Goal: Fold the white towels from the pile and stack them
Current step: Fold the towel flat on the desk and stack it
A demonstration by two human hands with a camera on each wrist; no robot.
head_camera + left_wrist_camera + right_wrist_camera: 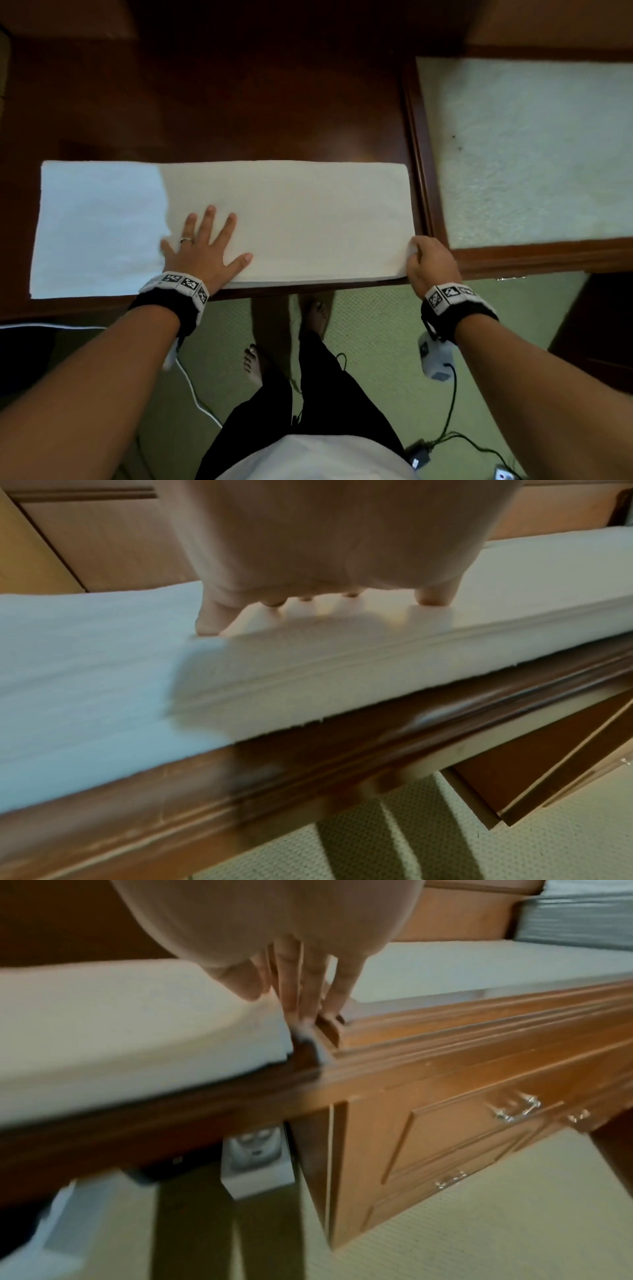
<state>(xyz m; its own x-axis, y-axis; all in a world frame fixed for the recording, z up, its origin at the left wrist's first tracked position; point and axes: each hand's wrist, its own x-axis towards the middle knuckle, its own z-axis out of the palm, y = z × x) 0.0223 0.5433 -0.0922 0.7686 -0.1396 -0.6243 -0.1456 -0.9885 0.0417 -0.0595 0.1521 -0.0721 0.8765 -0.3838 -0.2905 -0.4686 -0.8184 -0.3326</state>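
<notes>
A white towel, folded into a long strip, lies flat along the near edge of the dark wooden table. My left hand rests flat on the strip left of its middle, fingers spread and straight. In the left wrist view the left hand presses its fingertips into the towel. My right hand is curled round the towel's near right corner. In the right wrist view the right hand has its thumb on top of the towel and its fingers down its end edge.
A pale textured cloth covers the adjoining lower desk on the right, which has drawers with metal handles. Bare feet, cables and a small box lie on the green carpet below the table's front edge.
</notes>
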